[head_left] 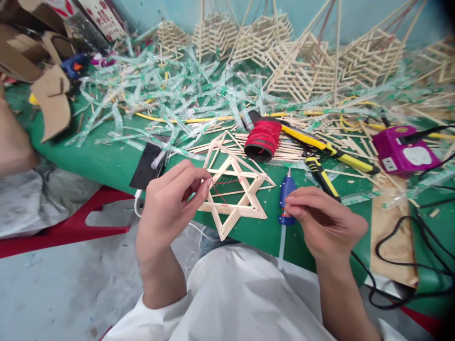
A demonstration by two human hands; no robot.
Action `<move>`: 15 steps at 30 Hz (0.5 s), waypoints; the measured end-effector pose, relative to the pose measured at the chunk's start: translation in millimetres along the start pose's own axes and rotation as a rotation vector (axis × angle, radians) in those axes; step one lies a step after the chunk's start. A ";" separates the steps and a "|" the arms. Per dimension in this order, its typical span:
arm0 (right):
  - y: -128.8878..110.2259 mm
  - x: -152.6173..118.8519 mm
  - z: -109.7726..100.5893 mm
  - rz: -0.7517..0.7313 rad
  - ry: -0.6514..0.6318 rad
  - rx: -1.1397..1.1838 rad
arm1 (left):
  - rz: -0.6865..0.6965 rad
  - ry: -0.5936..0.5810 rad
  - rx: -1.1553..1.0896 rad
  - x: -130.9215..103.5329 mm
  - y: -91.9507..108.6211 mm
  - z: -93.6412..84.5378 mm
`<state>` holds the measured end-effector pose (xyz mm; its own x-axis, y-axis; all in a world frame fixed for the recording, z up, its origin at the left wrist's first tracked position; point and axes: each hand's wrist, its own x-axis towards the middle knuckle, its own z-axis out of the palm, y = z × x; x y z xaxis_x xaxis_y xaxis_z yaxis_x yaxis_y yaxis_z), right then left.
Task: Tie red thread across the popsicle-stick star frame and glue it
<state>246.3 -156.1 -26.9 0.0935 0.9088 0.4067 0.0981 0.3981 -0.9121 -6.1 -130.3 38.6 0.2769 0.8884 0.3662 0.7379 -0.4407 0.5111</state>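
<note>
A star-shaped frame of pale wooden sticks [232,219] lies on the green table edge in front of me. My left hand [174,203] is at its left side, thumb and fingertips pinched on a thin red string [226,182] that crosses the star. My right hand [322,215] is closed, fingertips together beside a blue glue gun [286,192] with a clear glue stick; what it pinches, if anything, is too small to make out. A spool of red string [263,141] lies behind the star.
Yellow-black cutter [320,144] and pliers [322,177] lie right of the spool. Further right are a purple box [405,150] and black cables [387,237]. Plastic strips [199,90] and stick baskets [302,66] fill the back. A phone [147,166] lies left; another person's arm [14,137] shows far left.
</note>
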 end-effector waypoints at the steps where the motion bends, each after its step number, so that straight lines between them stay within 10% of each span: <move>1: 0.7 -0.2 0.2 0.000 0.005 0.000 | -0.005 0.001 -0.001 0.0 0.2 0.1; 15: -13.9 -2.8 0.6 0.037 0.041 0.236 | -0.017 0.018 0.033 1.4 2.4 -0.5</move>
<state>244.1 -164.0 -15.4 0.1339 0.9193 0.3700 -0.1399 0.3872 -0.9113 -4.3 -130.2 40.7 0.2533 0.8932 0.3715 0.7627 -0.4206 0.4913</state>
